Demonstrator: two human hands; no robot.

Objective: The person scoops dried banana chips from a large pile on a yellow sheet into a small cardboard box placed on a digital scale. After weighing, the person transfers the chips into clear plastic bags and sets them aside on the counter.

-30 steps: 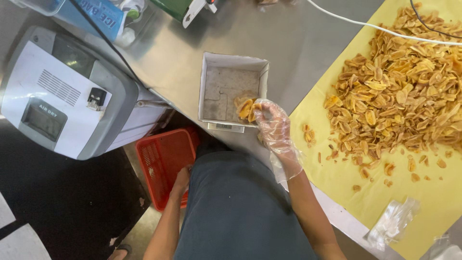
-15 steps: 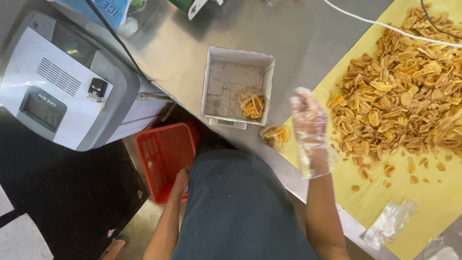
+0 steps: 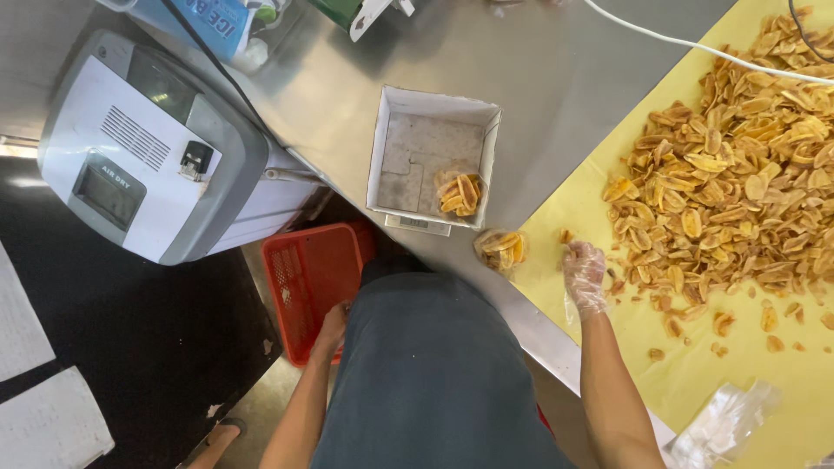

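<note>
Closest in, the person's left hand (image 3: 330, 323) hangs down by the red plastic crate (image 3: 308, 282) under the table, fingers resting loosely on its rim, not really gripping anything. Up on the table, the gloved right hand (image 3: 584, 276) has swung away from the white cardboard box (image 3: 432, 156) since a second ago and now sits curled at the edge of the chip pile (image 3: 738, 182) on the yellow sheet (image 3: 695, 365); can't tell if it's pinching any chips. So one handful is dropped: a few chips (image 3: 459, 193) lie in the box corner, and a small filled bag (image 3: 499, 247) sits just beside it. Looks like it's going back for more
</note>
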